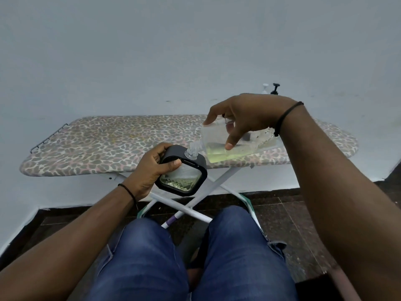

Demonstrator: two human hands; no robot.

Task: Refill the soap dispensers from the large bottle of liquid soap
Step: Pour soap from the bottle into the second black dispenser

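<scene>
Blue-jeaned knees (195, 257) sit at 6 o'clock; left hand (149, 170) fingers clamp the black-framed square dispenser (184, 177), right hand (243, 118) fingers clamp the clear plastic soap bottle (219, 146) at 1 o'clock, pouring; next, probably steady tilting.

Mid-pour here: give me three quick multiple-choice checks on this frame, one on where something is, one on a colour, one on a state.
1. Where is the bottle neck?
A. at the dispenser opening
B. lying on the ironing board
C. on the floor

2. What colour is the soap in the bottle?
A. blue
B. yellow-green
C. red

3. How is the bottle held?
A. standing upright
B. capped and flat
C. tipped toward the dispenser

Key: 1 A, the neck meets the dispenser's top, which the left hand grips. 2 B, the liquid pooled in the low side looks yellow-green. 3 C, the right hand holds it tilted, neck down.
</scene>
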